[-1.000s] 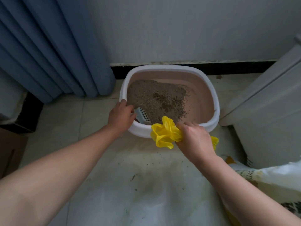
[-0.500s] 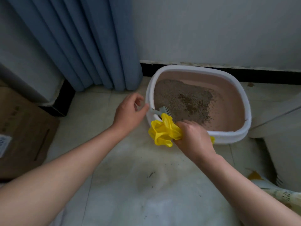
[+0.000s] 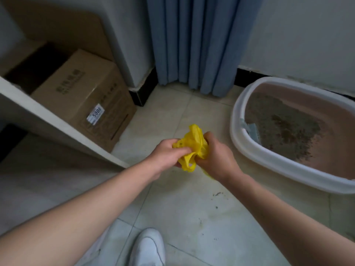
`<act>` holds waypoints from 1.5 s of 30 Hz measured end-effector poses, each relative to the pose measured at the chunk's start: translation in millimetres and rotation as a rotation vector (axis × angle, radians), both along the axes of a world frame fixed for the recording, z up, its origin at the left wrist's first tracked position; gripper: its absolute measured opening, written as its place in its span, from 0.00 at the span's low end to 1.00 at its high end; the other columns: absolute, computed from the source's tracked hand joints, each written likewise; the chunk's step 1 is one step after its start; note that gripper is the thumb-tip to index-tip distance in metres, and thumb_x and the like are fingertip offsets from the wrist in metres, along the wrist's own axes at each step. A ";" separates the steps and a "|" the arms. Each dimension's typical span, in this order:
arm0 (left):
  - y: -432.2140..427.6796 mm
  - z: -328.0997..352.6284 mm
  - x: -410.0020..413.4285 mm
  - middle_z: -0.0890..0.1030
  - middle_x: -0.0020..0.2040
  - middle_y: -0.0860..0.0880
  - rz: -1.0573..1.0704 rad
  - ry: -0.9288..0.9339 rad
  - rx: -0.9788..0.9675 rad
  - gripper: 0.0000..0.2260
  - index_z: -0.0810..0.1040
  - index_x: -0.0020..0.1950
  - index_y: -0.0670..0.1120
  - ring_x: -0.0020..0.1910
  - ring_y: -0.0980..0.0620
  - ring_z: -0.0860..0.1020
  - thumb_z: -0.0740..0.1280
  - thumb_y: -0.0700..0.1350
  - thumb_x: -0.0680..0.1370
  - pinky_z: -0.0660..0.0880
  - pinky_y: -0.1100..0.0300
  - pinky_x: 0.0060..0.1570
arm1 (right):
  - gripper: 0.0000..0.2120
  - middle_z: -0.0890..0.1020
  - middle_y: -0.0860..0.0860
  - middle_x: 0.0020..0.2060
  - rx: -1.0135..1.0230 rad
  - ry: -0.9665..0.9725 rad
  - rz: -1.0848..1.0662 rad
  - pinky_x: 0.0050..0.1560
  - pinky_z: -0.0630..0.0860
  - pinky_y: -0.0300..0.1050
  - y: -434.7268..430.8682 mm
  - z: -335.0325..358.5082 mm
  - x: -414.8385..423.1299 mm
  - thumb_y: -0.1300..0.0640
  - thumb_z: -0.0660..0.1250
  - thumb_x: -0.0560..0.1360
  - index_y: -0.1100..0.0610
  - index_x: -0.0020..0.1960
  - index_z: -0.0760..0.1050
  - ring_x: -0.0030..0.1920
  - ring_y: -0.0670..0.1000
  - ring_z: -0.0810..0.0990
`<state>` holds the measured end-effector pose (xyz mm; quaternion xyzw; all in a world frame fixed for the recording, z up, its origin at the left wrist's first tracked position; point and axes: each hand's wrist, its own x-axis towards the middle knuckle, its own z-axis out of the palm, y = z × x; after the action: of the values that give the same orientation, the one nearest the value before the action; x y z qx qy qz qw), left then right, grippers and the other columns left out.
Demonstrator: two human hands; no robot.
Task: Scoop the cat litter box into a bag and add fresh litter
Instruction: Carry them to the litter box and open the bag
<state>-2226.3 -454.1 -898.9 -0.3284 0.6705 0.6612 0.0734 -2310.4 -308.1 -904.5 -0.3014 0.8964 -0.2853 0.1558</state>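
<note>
A crumpled yellow plastic bag (image 3: 192, 144) is held over the tiled floor, left of the litter box. My left hand (image 3: 167, 153) pinches its left side and my right hand (image 3: 215, 156) grips its right side. The white-rimmed litter box (image 3: 255, 150) with a pinkish inside stands at the right, holding brown-grey litter (image 3: 286, 131) with a darker patch. A grey slotted scoop (image 3: 252, 131) leans inside the box against its left wall, untouched by either hand.
A cardboard box (image 3: 84, 96) sits at the left under a white shelf edge (image 3: 57, 123). Blue curtains (image 3: 194, 43) hang at the back wall. My white shoe (image 3: 148, 246) is at the bottom. Litter crumbs (image 3: 217, 194) speckle the floor tiles.
My left hand let go of the scoop, which stays in the box, and joined my right hand on the yellow bag. The view swung left, so the box now sits at the right.
</note>
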 end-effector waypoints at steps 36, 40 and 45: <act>-14.9 -28.3 9.6 0.72 0.70 0.49 -0.213 0.090 -0.962 0.36 0.66 0.75 0.51 0.69 0.47 0.71 0.74 0.58 0.71 0.70 0.50 0.65 | 0.04 0.83 0.50 0.39 -0.057 -0.177 -0.058 0.43 0.78 0.51 32.5 -8.7 -20.6 0.57 0.68 0.77 0.53 0.48 0.82 0.41 0.51 0.81; -17.1 -35.7 4.8 0.82 0.48 0.51 -0.192 0.043 -0.875 0.07 0.82 0.51 0.51 0.50 0.46 0.79 0.71 0.49 0.75 0.73 0.55 0.46 | 0.06 0.82 0.54 0.36 -0.103 -0.228 -0.063 0.42 0.77 0.57 33.4 -7.9 -27.3 0.55 0.67 0.78 0.54 0.44 0.81 0.39 0.57 0.80; -19.0 -38.2 -6.4 0.82 0.39 0.46 0.057 0.021 -0.481 0.06 0.83 0.42 0.45 0.43 0.44 0.80 0.68 0.42 0.77 0.75 0.53 0.42 | 0.21 0.81 0.50 0.53 0.157 -0.241 -0.129 0.53 0.78 0.52 45.4 -17.9 -31.5 0.48 0.75 0.70 0.53 0.61 0.77 0.52 0.54 0.80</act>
<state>-2232.7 -473.2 -937.1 -0.3481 0.8000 0.4875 -0.0326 -2341.9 -262.6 -922.4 -0.1936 0.9082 -0.2577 0.2670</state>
